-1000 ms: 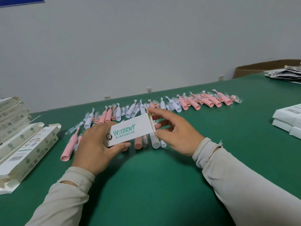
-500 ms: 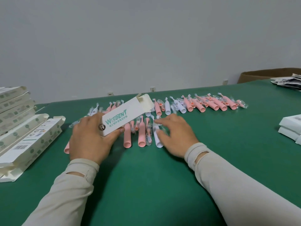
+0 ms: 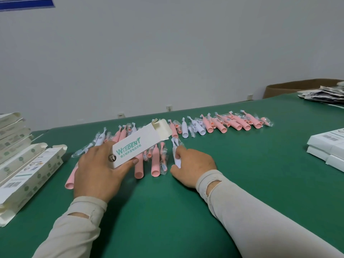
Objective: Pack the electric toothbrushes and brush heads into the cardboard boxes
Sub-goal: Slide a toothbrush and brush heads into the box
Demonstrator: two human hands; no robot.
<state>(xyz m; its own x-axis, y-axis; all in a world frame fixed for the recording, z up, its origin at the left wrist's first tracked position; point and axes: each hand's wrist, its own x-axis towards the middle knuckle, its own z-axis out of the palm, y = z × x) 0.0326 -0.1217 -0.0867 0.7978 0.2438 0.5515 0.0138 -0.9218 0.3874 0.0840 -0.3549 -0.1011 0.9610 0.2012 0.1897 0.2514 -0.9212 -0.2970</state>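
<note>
A white box (image 3: pixel 138 146) printed "WISDENT" in green is held at its near end by the left hand (image 3: pixel 98 170), thumb across the printed face and fingers curled beneath, so that it slants up and away over the toothbrushes; its far end is open, with the flap (image 3: pixel 163 130) folded back. Just right of it, the right hand (image 3: pixel 193 165) rests on the table (image 3: pixel 204 211), fingers curled around a white toothbrush (image 3: pixel 176 155) in clear wrap that lies on the green surface. Beside this toothbrush, between the two hands, lie two pink handles (image 3: pixel 155 164), hollow ends toward the viewer, with small wrapped brush heads (image 3: pixel 163 164) among them. A long row of pink and white toothbrushes (image 3: pixel 223 125) runs diagonally across the table, from behind the left hand out to the far right. Both forearms wear pale sleeves (image 3: pixel 260 220). At the left edge stands a stack of open white boxes (image 3: pixel 28 164), flaps loose; at the right edge lie closed white boxes (image 3: pixel 327 146), one with a barcode label. A pile of printed leaflets (image 3: pixel 323 94) sits at the far right corner, with a brown carton (image 3: pixel 290 88) behind it. The table is covered in green felt-like material and stands against a plain pale wall (image 3: pixel 167 53) with small sockets (image 3: pixel 169 108) near table level; a blue sign (image 3: pixel 26 2) is at top left.
</note>
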